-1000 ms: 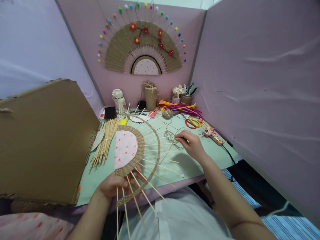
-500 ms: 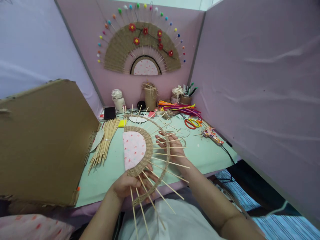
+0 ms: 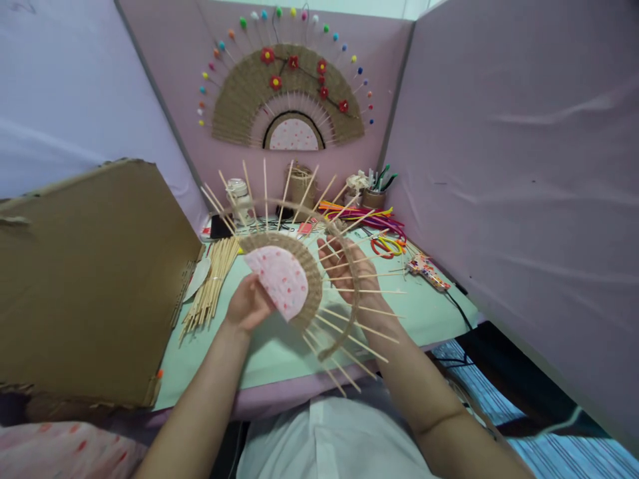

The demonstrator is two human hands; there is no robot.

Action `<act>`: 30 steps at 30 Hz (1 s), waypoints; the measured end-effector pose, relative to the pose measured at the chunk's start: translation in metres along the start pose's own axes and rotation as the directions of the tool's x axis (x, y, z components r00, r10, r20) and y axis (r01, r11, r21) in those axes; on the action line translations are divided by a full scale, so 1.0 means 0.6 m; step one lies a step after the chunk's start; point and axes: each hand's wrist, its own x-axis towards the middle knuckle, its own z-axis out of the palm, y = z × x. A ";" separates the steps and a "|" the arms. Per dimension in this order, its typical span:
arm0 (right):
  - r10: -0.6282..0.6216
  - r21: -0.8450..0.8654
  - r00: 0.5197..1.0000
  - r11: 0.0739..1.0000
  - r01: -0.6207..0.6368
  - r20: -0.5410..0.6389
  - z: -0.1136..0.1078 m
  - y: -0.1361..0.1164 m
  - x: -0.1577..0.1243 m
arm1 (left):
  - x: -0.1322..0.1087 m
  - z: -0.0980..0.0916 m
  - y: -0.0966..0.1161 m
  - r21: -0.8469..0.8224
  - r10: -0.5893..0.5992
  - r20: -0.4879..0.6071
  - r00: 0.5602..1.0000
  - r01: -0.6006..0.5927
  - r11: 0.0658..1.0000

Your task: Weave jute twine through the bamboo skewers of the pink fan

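Pink wall panels enclose the pale green desk, with a finished, flower-trimmed fan displayed on the back one. From where I watch, the half-round woven fan has just swung round: its straight edge stood upright half a second ago and now slants, and the ribs reach up across the jar. It is held above the desk, between the two hands.

My left hand has moved from the lower ribs to the slanted edge; its fingertips are hidden, so I cannot tell how firmly they close. The right hand lies open behind the ribs, fingers parted, where a second ago it pinched out to the right. I read this as turning the piece rather than weaving it.
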 end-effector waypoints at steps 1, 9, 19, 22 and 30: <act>0.003 -0.027 1.000 1.000 -0.004 -0.019 -0.003 0.004 -0.001 | 0.008 0.002 -0.005 0.024 -0.012 -0.091 0.996 0.014 1.000; -0.193 -0.539 0.981 0.827 0.158 -0.009 -0.061 0.018 0.013 | 0.018 -0.001 0.014 0.031 -0.199 -0.236 0.951 0.212 0.977; -0.398 -0.855 0.885 0.344 0.388 0.242 -0.104 -0.020 -0.008 | 0.008 -0.031 0.036 0.114 -0.315 -0.208 0.926 0.343 0.933; -0.468 -0.881 0.824 0.174 0.440 0.319 -0.114 -0.030 -0.017 | 0.006 -0.032 0.035 0.112 -0.324 -0.229 0.918 0.356 0.928; -0.423 -0.844 0.752 -0.057 0.534 0.505 -0.134 -0.075 -0.025 | 0.010 -0.037 0.039 0.161 -0.348 -0.264 0.900 0.397 0.904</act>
